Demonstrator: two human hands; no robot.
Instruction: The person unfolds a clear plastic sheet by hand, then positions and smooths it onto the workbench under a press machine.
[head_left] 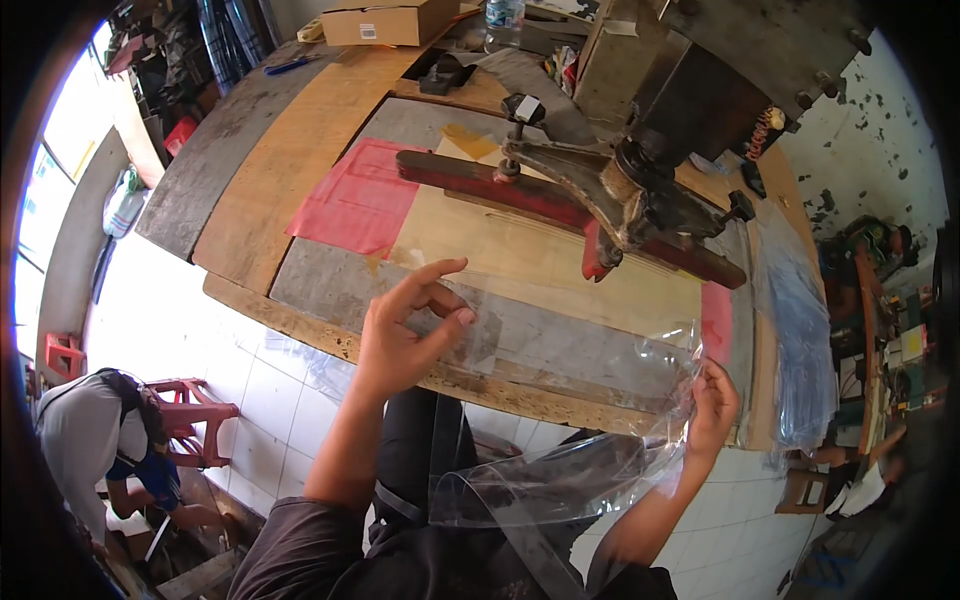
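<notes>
A clear plastic sheet point(560, 480) hangs curled from my right hand point(712, 405), over my lap and in front of the table edge. The fingers of that hand are closed on its crumpled, shiny edge. My left hand point(410, 325) is over the front of the work board, index finger stretched out and thumb apart from it. Transparent film lies near its fingertips, but I see no grip on it. Beyond both hands, a long red-edged press bar point(550, 200) stands over a yellowish sheet point(500, 240), with a pink-red sheet point(365, 195) at its left.
The dark press head point(680, 100) rises at the back right. A stack of clear plastic sheets point(795, 330) hangs over the table's right side. A cardboard box point(385, 22) and a water bottle point(503, 22) stand behind. At lower left, a person point(90, 440) is beside a red stool point(195, 420).
</notes>
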